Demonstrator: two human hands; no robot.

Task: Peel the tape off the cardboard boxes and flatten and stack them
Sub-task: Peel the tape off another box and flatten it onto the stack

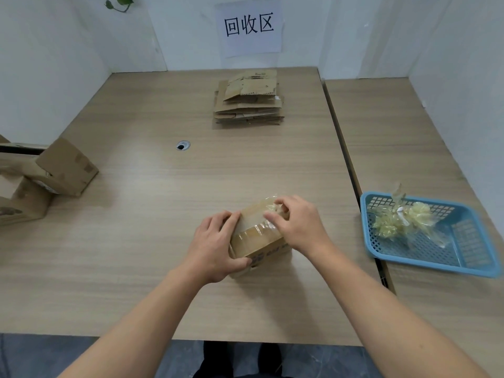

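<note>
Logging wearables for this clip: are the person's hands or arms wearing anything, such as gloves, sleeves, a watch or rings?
Nothing visible. The left hand and right hand are ungloved, with no rings, watch or wristband showing. Both forearms are uncovered to the frame's bottom edge; no sleeve appears.

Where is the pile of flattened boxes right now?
In the head view, the stack of flattened cardboard lies near the far edge of the table, slightly right of centre, directly below the paper sign on the wall.
</note>
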